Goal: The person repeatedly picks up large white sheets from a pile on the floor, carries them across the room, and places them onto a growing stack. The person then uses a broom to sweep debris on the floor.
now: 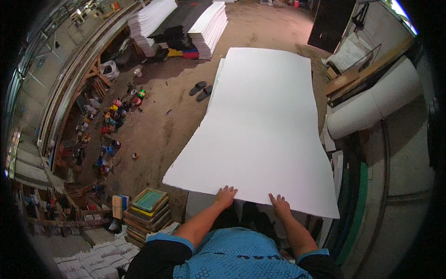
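A large white sheet (267, 125) stretches away in front of me, widest at its near edge, with its surface slightly wavy. Along its left side, edges of more white sheets show beneath it. My left hand (226, 197) lies on the near edge, left of the middle, its fingers stretched over the top surface. Farther right on the same edge rests my right hand (279, 206), fingers apart and also on top. Both palms are at the edge, and what is under them is hidden.
Stacked frames (148, 209) stand at lower left beside bundled white pieces (97, 258). Paint pots (114, 116) litter the floor at left. Dark slippers (200, 90) lie beside the sheet. Stacked white sheets (209, 30) are at the back; a big white roll (376, 100) leans at right.
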### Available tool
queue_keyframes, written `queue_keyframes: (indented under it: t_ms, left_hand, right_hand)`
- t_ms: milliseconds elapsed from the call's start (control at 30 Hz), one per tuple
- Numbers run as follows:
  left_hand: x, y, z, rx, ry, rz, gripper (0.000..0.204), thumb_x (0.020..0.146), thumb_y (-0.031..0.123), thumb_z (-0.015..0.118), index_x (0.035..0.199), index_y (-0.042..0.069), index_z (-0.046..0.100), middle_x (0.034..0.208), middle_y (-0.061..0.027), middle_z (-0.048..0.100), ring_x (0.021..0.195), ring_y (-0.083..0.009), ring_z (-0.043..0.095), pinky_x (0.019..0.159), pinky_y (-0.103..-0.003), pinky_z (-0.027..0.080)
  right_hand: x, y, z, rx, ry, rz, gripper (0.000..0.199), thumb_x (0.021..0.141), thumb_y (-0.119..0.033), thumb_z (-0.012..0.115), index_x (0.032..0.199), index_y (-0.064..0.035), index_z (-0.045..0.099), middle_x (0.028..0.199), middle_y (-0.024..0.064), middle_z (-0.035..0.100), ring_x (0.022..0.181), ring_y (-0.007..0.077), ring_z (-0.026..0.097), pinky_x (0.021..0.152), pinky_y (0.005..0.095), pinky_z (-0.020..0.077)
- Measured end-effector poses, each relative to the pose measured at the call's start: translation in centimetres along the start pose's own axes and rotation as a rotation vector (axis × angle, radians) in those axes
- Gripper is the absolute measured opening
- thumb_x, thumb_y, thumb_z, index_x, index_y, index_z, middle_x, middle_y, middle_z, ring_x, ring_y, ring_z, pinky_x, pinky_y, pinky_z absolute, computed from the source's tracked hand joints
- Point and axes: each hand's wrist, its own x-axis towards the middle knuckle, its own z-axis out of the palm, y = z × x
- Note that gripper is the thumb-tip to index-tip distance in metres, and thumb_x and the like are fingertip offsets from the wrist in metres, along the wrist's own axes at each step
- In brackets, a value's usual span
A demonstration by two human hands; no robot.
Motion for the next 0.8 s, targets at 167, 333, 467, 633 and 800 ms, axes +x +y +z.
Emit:
queue_keyframes:
  t_ms: [167,333,467,633,800]
  left_hand:
    - [-3.7,-1.6,1.9,0.076,0.087,-0.143,0.056,0.09,0.014,0.06,0.144,0.019,0.047,0.145,-0.0155,0.049,0.128,-0.0421,0.051,0.096,-0.061,0.047]
    - [-5.7,-3.1,4.7,0.144,0.012,-0.03,0.054,0.093,0.015,0.056,0.146,0.018,0.044,0.141,-0.0188,0.051,0.121,-0.0446,0.056,0.086,-0.057,0.055]
    - [-8.3,-2.4,5.3,0.061,-0.067,-0.014,0.053,0.093,0.014,0.055,0.144,0.017,0.046,0.136,-0.0195,0.053,0.116,-0.0437,0.058,0.084,-0.056,0.056]
    - [-9.9,-0.6,8.0,0.08,-0.066,-0.018,0.055,0.09,0.011,0.059,0.144,0.015,0.046,0.135,-0.0202,0.053,0.113,-0.0434,0.06,0.083,-0.055,0.057]
    - [-11.8,1.2,9.5,0.062,-0.148,-0.039,0.056,0.091,0.011,0.058,0.145,0.015,0.045,0.137,-0.0193,0.052,0.117,-0.0436,0.058,0.087,-0.055,0.055]
  right_hand:
    - [-1.7,-1.6,0.2,-0.009,-0.022,0.006,0.073,0.088,-0.003,0.055,0.153,-0.0272,0.034,0.136,0.0264,0.052,0.113,0.0422,0.06,0.081,0.0484,0.0588]
    - [-3.7,-2.9,3.6,-0.01,-0.042,0.013,0.075,0.089,-0.005,0.057,0.154,-0.0303,0.032,0.136,0.0254,0.051,0.113,0.0414,0.06,0.082,0.0482,0.0585]
    - [-6.3,-4.6,1.5,0.03,-0.151,0.013,0.074,0.09,-0.005,0.056,0.155,-0.0321,0.031,0.135,0.0249,0.052,0.114,0.0413,0.059,0.083,0.0483,0.0583]
    - [-9.1,-3.8,6.0,0.089,-0.184,0.02,0.071,0.091,-0.006,0.055,0.153,-0.0326,0.033,0.134,0.0244,0.052,0.115,0.0427,0.059,0.084,0.0496,0.0582]
    - [-11.7,-3.7,6.3,0.114,-0.21,0.028,0.068,0.093,-0.01,0.054,0.153,-0.0331,0.033,0.137,0.0257,0.05,0.117,0.044,0.058,0.085,0.0496,0.0577]
